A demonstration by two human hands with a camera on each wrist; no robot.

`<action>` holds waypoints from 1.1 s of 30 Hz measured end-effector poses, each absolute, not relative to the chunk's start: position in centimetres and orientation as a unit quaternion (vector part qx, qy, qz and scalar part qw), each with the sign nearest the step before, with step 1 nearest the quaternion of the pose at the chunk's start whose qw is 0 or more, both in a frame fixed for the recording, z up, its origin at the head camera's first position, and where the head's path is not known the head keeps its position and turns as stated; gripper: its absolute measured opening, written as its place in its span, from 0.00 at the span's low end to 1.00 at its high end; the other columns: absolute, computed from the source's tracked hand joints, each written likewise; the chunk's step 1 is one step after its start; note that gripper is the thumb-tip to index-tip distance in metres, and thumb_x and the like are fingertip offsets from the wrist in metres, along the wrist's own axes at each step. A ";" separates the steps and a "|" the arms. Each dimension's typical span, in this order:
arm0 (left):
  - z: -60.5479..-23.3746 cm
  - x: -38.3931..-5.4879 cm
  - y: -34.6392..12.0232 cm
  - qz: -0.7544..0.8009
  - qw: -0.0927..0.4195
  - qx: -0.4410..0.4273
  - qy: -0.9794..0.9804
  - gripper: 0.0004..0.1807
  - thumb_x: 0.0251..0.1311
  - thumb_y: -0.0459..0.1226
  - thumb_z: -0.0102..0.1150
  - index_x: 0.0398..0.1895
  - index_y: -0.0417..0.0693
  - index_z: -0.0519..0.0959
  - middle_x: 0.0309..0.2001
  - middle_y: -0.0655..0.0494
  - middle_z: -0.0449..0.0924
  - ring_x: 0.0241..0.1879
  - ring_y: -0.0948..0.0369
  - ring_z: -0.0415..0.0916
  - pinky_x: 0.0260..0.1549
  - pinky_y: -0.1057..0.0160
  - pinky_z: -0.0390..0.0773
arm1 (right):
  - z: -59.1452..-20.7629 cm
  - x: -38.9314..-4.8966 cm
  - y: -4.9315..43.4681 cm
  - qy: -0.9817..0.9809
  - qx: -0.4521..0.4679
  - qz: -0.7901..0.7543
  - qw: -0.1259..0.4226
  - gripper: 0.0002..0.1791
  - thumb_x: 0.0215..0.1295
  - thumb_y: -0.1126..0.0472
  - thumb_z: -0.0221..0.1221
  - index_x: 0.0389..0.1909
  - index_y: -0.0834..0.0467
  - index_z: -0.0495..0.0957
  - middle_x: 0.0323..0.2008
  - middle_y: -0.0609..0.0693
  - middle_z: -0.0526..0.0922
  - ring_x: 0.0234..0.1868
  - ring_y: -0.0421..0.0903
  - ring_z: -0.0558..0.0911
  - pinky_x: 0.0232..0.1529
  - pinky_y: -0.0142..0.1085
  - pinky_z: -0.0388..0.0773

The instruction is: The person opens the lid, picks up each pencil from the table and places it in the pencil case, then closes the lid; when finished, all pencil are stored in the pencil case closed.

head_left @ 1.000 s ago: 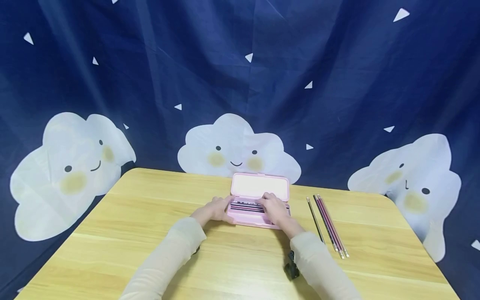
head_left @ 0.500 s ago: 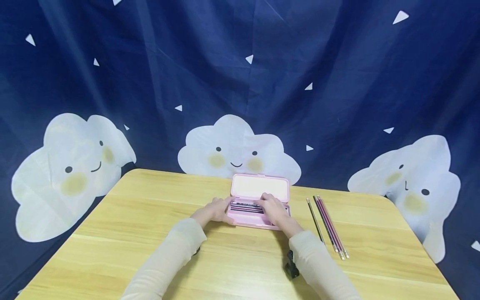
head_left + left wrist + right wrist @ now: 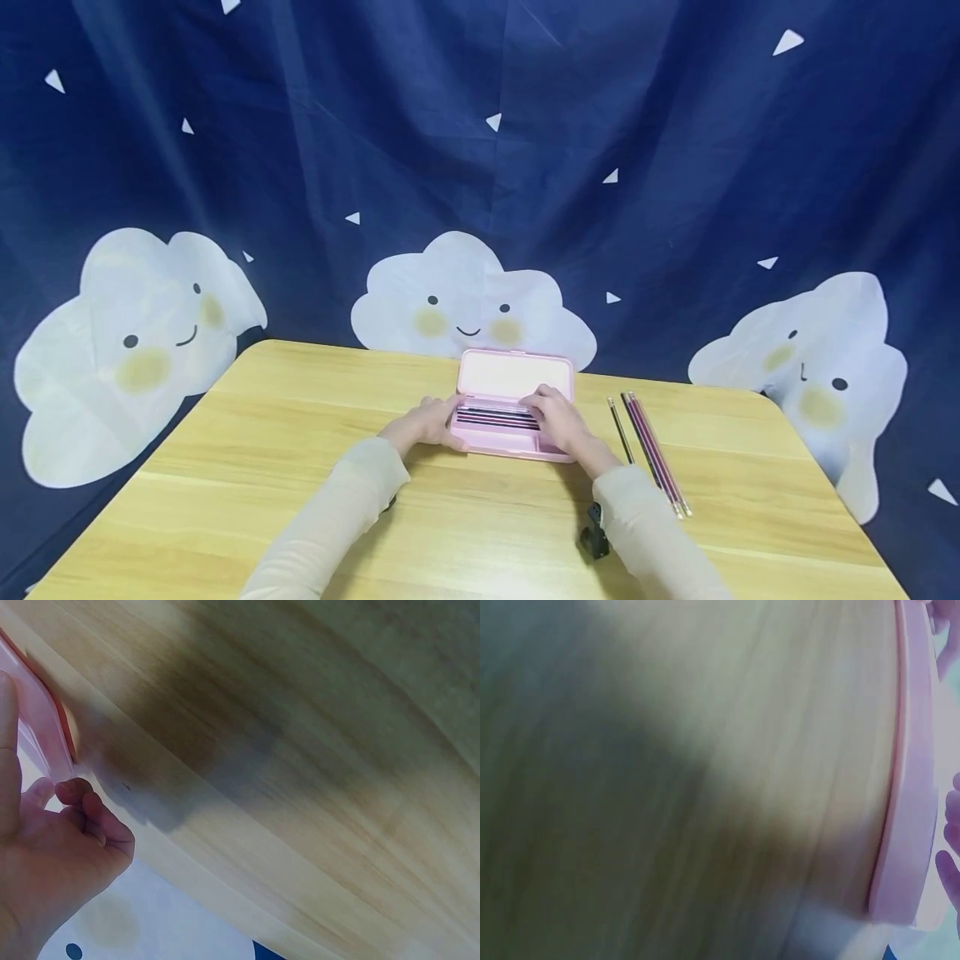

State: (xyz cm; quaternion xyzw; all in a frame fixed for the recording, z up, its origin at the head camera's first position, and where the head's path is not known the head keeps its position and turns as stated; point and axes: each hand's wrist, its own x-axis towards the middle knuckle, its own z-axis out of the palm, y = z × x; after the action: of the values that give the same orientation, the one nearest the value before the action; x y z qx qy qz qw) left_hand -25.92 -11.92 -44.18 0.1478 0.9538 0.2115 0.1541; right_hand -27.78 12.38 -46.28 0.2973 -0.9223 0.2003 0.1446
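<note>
A pink pencil case (image 3: 495,450) lies on the table with its lid (image 3: 513,375) raised toward the back. Several dark and reddish pencils (image 3: 495,417) lie lengthwise in its back compartment. My left hand (image 3: 431,419) holds the case's left end, thumb at the front corner and fingers toward the back; the left wrist view shows some fingers (image 3: 94,814) curled beside the corner. My right hand (image 3: 558,423) is over the right part of the case, loosely bent fingers at the pencils' right ends, which it partly hides. In the right wrist view its fingers (image 3: 952,814) show at the edge beyond the case wall.
To the right of the case several pencils (image 3: 654,454) lie close together on the wooden table (image 3: 480,533), a dark one (image 3: 620,429) slightly apart from them. A dark blue cloth (image 3: 420,108) with clouds hangs behind the table's back edge.
My right hand has drawn a little to the right, and more of the pencils in the case shows. My left hand stays at the case's left end.
</note>
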 end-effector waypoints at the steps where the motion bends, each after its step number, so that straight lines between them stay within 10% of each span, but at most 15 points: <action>1: -44.2 -25.9 -11.9 0.211 0.155 0.148 0.954 0.53 0.39 0.51 0.70 0.69 0.46 0.54 0.57 0.36 0.66 0.53 0.46 0.61 0.52 0.47 0.65 | -46.2 -27.7 12.6 -0.921 0.296 0.205 0.146 0.10 0.55 0.72 0.58 0.36 0.58 0.82 0.28 0.47 0.73 0.33 0.45 0.73 0.36 0.37 0.74; 33: -44.3 -25.9 -12.0 0.213 0.153 0.144 0.954 0.52 0.39 0.51 0.71 0.68 0.51 0.55 0.56 0.38 0.68 0.51 0.48 0.62 0.51 0.46 0.66 | -45.2 -26.3 20.8 -0.925 0.232 0.271 0.129 0.13 0.54 0.71 0.60 0.42 0.65 0.80 0.32 0.53 0.78 0.30 0.44 0.77 0.35 0.39 0.73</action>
State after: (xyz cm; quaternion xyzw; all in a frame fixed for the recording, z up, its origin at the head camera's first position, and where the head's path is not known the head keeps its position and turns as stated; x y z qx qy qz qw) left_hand -25.92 -12.03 -44.31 0.1437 0.9543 0.2126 0.1533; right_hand -26.32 20.81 -45.20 0.2324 -0.9250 0.2712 0.1295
